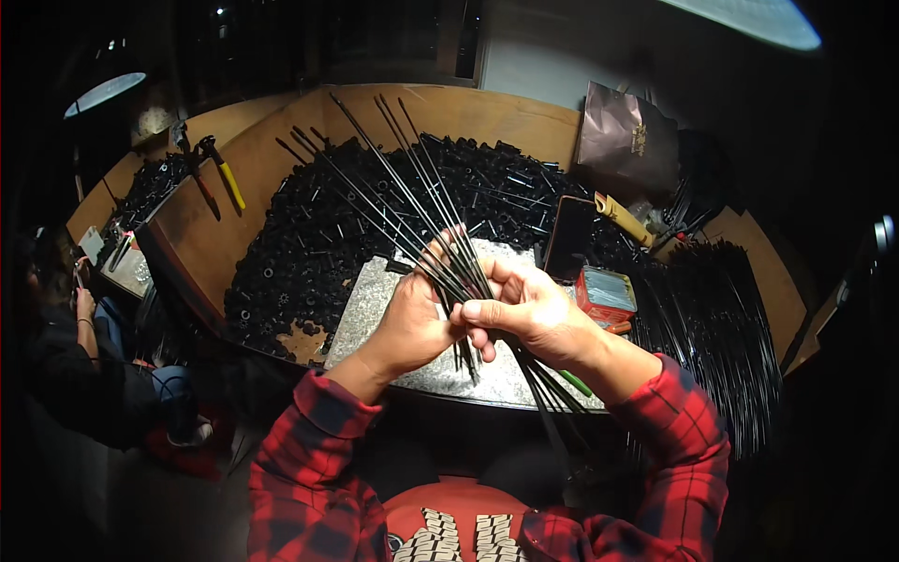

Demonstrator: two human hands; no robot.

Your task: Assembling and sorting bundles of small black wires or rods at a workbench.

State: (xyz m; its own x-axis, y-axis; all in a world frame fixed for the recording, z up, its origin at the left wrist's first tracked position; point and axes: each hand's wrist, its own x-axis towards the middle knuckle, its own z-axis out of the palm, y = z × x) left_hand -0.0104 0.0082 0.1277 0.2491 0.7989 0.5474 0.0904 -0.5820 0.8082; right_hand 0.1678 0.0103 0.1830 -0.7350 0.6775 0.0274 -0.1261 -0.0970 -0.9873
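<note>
A loose bunch of thin black rods (465, 264) is held between both hands above a grey speckled board (367, 311). Their upper ends fan out toward the far left; the other ends point down and to the right, past my wrist. My left hand (417, 318) is closed around the bunch from the left side. From the right, my right hand (536, 314) grips the same rods, its thumb pressed across them and its fingers curled beneath. Under my right wrist, a green object (575, 382) shows in part on the board.
Wooden walls enclose a heap of small black parts (309, 225) behind the board. To the right are a red box (609, 292), a dark flat panel (567, 242), many black rods (721, 328) and a paper bag (623, 140). Pliers (223, 173) hang at left; another person's hand (84, 304) is beyond.
</note>
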